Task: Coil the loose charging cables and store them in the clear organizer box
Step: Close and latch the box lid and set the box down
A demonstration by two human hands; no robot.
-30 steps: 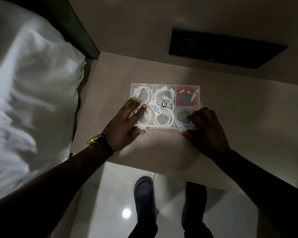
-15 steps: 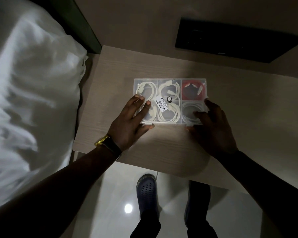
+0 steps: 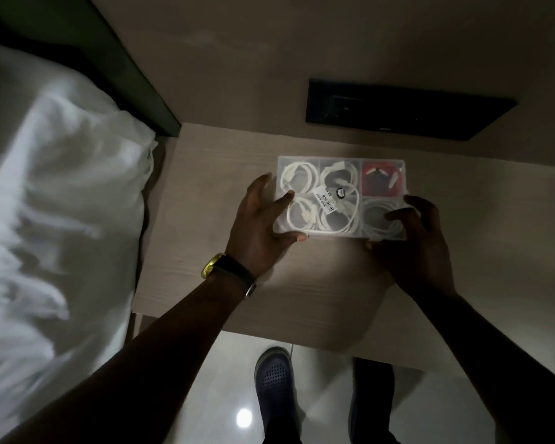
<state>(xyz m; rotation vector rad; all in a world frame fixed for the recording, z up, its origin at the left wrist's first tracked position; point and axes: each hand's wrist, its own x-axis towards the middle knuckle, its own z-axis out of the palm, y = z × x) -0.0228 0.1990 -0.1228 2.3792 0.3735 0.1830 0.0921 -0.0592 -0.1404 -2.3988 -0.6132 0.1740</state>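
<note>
The clear organizer box (image 3: 321,160) lies closed on the pale wooden bedside table (image 3: 318,283). Through its lid I see coiled white cables (image 3: 298,176) in several compartments and a coiled red cable (image 3: 382,181) in the far right one. A barcode label (image 3: 327,200) sits on the lid. My left hand (image 3: 257,225) grips the near left corner, fingers on the lid and thumb at the front edge. My right hand (image 3: 420,245) grips the near right corner the same way.
A bed with a white pillow (image 3: 61,203) borders the table on the left. A black switch panel (image 3: 398,113) is set in the wall behind the table. My shoes (image 3: 273,376) stand on the glossy floor below the table's front edge.
Both hands went from lying flat on the lid to clasping the box's near corners. The left fingers have spread apart and the thumb has moved to the front edge.
</note>
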